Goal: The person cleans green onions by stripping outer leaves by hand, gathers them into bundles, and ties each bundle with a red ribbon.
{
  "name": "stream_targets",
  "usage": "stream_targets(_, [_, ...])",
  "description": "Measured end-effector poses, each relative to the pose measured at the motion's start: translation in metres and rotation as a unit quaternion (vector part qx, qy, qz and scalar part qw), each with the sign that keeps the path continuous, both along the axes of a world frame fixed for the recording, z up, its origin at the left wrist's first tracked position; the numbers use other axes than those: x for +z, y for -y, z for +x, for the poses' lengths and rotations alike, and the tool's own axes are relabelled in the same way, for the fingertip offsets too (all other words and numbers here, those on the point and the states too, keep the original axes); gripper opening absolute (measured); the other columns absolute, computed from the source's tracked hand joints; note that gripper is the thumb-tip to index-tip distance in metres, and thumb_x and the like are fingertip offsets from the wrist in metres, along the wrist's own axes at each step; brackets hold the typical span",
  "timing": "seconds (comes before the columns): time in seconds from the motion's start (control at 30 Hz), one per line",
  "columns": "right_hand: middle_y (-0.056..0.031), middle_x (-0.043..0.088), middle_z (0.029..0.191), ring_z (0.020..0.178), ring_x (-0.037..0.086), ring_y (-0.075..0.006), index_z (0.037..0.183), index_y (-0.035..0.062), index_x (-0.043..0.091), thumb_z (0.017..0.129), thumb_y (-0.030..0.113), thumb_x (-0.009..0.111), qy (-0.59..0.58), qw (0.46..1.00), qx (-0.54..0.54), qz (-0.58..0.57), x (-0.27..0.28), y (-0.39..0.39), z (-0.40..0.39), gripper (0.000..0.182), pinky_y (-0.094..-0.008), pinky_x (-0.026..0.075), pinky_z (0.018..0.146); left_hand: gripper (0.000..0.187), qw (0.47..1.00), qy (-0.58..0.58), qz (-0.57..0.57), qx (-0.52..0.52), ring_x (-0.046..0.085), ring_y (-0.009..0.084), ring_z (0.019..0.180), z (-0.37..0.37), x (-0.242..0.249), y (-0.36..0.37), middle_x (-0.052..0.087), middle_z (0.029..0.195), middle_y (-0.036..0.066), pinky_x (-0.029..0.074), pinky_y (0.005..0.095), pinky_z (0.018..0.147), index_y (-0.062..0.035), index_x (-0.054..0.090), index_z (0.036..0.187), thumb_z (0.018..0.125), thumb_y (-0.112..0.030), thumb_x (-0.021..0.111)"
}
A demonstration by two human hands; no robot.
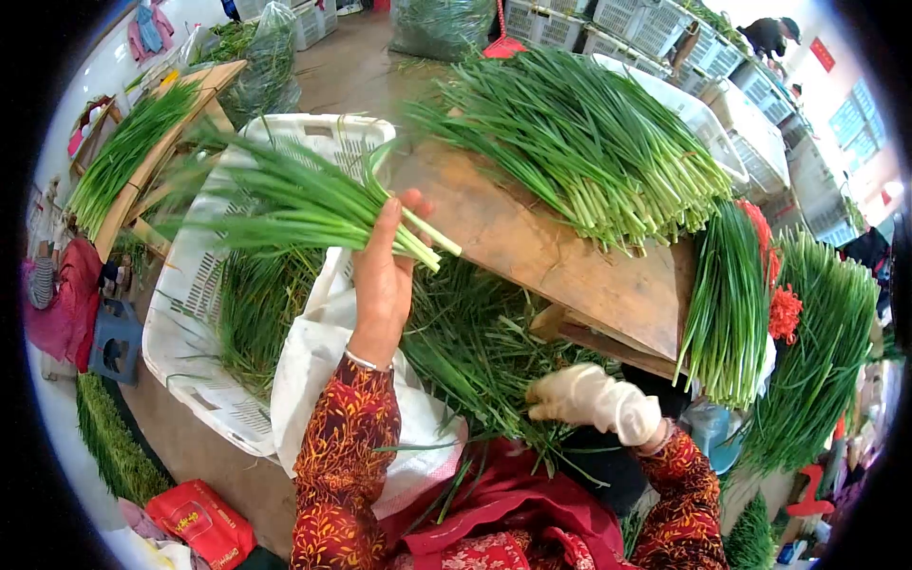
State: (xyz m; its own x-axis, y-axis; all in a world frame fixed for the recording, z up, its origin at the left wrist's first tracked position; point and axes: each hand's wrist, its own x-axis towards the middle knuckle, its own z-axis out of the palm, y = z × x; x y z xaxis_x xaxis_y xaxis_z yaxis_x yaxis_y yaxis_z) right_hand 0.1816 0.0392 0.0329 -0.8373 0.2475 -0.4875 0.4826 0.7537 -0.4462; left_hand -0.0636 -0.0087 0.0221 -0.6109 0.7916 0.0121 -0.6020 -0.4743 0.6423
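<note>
**Chive bunch held up over the crate**

A big heap of sorted chives (579,142) covers the wooden tabletop (532,247). Below it, the white crate (190,285) holds loose greens. The left hand (385,275) has its fingers clenched around a chive bunch (294,204), raised above the crate. The gloved right hand (594,399) reaches into loose chives (475,351); its grip cannot be told. A slack hold could let stalks slide out and scatter.

A produce sorting or packing area at a market: heaps of green chives (579,142) lie on a wooden counter (570,266), white plastic crates (655,24) are stacked along the upper right of the frame, and bagged greens (261,66) sit on the concrete floor (351,62) at upper left.
</note>
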Motion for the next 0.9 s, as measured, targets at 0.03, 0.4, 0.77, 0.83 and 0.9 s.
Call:
stream_targets(0.03, [-0.0121, 0.060, 0.102, 0.096, 0.057, -0.0256, 0.108, 0.0094, 0.056, 0.083, 0.028, 0.058, -0.155, 0.986, -0.051, 0.044, 0.011, -0.013, -0.002, 0.032, -0.0337, 0.046, 0.080, 0.024, 0.996, 0.031, 0.059, -0.052, 0.056, 0.0128, 0.075, 0.002, -0.006, 0.001, 0.059, 0.085, 0.004, 0.047, 0.0253, 0.066, -0.0074, 0.051, 0.105, 0.085, -0.020, 0.057])
stream_targets(0.4, [-0.0086, 0.054, 0.083, 0.075, 0.053, -0.0276, 0.096, 0.0101, 0.058, 0.071, 0.014, 0.063, -0.218, 0.845, -0.099, 0.478, 0.038, -0.075, -0.023, 0.026, -0.0357, 0.043, 0.064, 0.017, 0.979, 0.118, 0.082, -0.141, 0.050, 0.0096, 0.069, 0.008, -0.017, -0.003, 0.050, 0.075, -0.002, 0.046, 0.0279, 0.068, -0.0078, 0.049, 0.099, 0.087, -0.019, 0.054])
stream_targets(0.77, [-0.0091, 0.060, 0.092, 0.079, 0.060, -0.0249, 0.099, 0.0110, 0.059, 0.082, 0.022, 0.057, -0.155, 0.970, -0.082, 0.167, 0.059, -0.024, -0.039, 0.021, -0.0336, 0.050, 0.063, 0.037, 0.988, 0.067, 0.071, -0.123, 0.044, 0.0075, 0.064, 0.023, -0.006, -0.001, 0.044, 0.069, -0.005, 0.042, 0.0291, 0.071, -0.0071, 0.043, 0.121, 0.088, -0.021, 0.053])
stream_targets(0.83, [-0.0104, 0.056, 0.077, 0.067, 0.058, -0.0268, 0.091, 0.0078, 0.055, 0.075, 0.016, 0.061, -0.071, 0.895, -0.156, 0.411, 0.043, -0.064, -0.063, 0.018, -0.0358, 0.047, 0.054, 0.030, 0.985, 0.091, 0.013, -0.147, 0.045, 0.0078, 0.062, 0.032, -0.020, -0.006, 0.045, 0.067, -0.005, 0.043, 0.0279, 0.068, -0.0077, 0.047, 0.113, 0.088, -0.022, 0.054])
stream_targets(0.9, [-0.0114, 0.056, 0.078, 0.064, 0.056, -0.0289, 0.089, 0.0062, 0.054, 0.071, 0.013, 0.062, -0.166, 0.848, -0.134, 0.486, 0.016, -0.095, -0.059, 0.020, -0.0383, 0.044, 0.053, 0.022, 0.975, 0.130, -0.008, -0.179, 0.045, 0.0079, 0.061, 0.036, -0.029, -0.009, 0.045, 0.066, -0.005, 0.044, 0.0282, 0.067, -0.0086, 0.049, 0.104, 0.087, -0.021, 0.055])
